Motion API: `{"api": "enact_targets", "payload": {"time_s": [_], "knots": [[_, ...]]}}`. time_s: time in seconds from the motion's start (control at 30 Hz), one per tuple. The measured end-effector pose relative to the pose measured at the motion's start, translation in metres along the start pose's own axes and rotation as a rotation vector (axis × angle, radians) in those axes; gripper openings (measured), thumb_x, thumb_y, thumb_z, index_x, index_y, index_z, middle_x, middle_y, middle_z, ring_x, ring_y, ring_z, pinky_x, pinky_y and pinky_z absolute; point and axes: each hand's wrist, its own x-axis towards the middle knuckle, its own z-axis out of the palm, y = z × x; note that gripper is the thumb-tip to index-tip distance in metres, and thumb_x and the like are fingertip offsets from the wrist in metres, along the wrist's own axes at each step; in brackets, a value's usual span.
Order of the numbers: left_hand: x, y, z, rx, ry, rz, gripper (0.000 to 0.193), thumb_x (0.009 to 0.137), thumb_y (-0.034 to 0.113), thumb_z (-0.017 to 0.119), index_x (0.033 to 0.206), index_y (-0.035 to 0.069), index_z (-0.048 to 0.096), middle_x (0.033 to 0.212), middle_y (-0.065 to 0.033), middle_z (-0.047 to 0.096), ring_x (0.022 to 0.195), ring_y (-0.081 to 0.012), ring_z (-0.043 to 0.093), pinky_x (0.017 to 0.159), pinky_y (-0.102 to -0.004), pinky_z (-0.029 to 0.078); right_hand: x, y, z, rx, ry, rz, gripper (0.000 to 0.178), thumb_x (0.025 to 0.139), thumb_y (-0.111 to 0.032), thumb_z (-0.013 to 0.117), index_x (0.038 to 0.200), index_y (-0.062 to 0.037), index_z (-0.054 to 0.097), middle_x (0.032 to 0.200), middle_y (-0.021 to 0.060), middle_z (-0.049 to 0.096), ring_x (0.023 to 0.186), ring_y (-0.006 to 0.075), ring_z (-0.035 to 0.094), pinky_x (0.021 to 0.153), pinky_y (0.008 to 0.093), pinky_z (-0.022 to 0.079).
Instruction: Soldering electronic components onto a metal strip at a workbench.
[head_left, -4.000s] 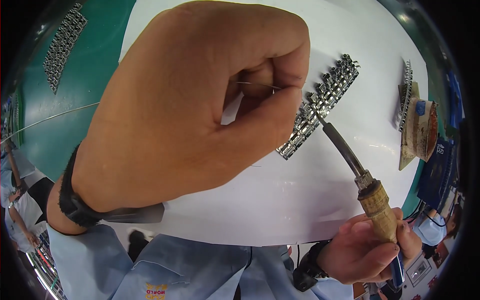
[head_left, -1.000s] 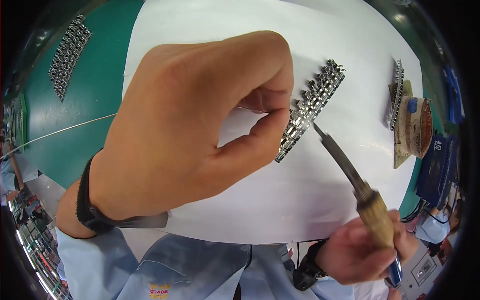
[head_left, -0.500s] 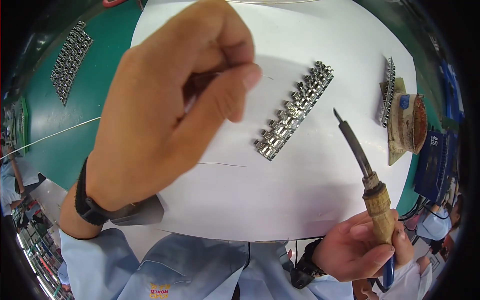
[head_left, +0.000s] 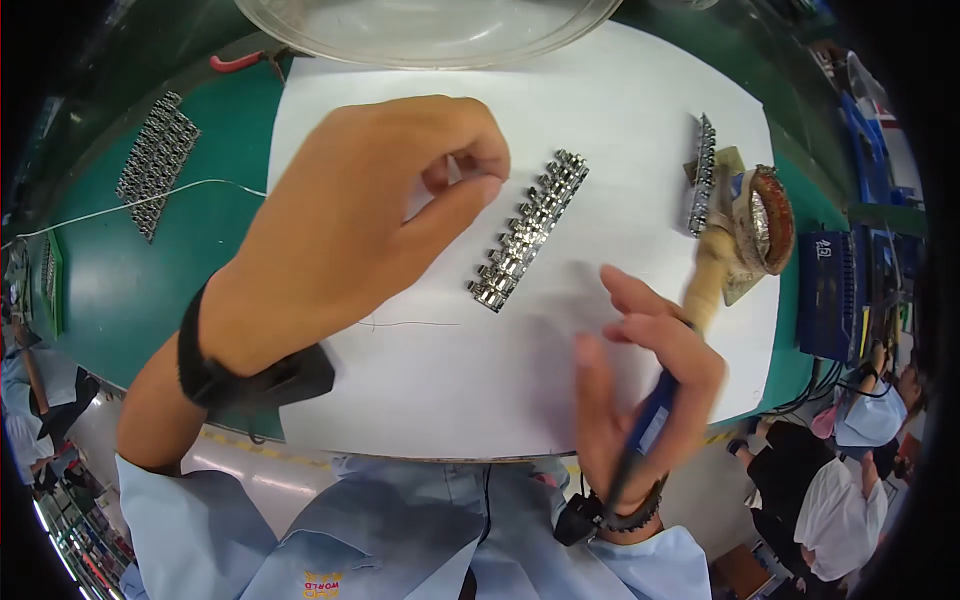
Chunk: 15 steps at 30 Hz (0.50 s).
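Observation:
My left hand (head_left: 375,225) is over the left of the white sheet, thumb and index finger pinched together. A thin pale wire (head_left: 130,204) runs in from the left and passes behind this hand; its end at the fingertips hardly shows. My right hand (head_left: 650,370) holds a soldering iron (head_left: 706,280) loosely, its fingers partly spread and blurred. The iron's wooden handle points away toward a round tin (head_left: 765,220); its tip is hard to make out there. Between my hands a slanting row of shiny metal parts (head_left: 530,230) lies on the sheet, touched by neither hand.
Another strip of metal parts (head_left: 703,175) leans beside the tin. A block of metal parts (head_left: 158,165) and red-handled pliers (head_left: 240,63) lie on the green mat at left. A clear round rim (head_left: 430,55) hangs across the top. A blue box (head_left: 832,290) stands at right; people are beyond.
My right hand has swung the soldering iron up and away, to the tin. My left hand stays pinched and has shifted slightly. The whole view has moved, bringing the clear rim in.

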Motion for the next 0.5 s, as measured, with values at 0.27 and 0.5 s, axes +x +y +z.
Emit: {"api": "enact_targets", "payload": {"time_s": [0.27, 0.5], "knots": [[0.014, -0.006, 0.001, 0.016, 0.039, 0.082, 0.007, 0.093, 0.003, 0.065, 0.100, 0.000, 0.065, 0.080, -0.0041, 0.060, 0.071, -0.0107, 0.050, 0.062, -0.0274, 0.041, 0.021, -0.047, 0.022, -0.260, -0.135, 0.065, 0.063, 0.071, -0.017, 0.094, 0.113, -0.0028, 0.050, 0.115, 0.0177, 0.064, 0.100, 0.0334, 0.062, 0.083, 0.0410, 0.050], [-0.008, 0.007, -0.011, -0.194, 0.034, -0.176, 0.008, 0.095, 0.005, 0.060, 0.094, -0.003, 0.062, 0.075, -0.0118, 0.065, 0.066, -0.0206, 0.063, 0.062, -0.0334, 0.050, 0.022, -0.053, 0.041, -0.395, -0.057, 0.118, 0.054, 0.073, -0.006, 0.087, 0.113, -0.0020, 0.051, 0.097, 0.0135, 0.060, 0.083, 0.0298, 0.060, 0.071, 0.0402, 0.050]]}}
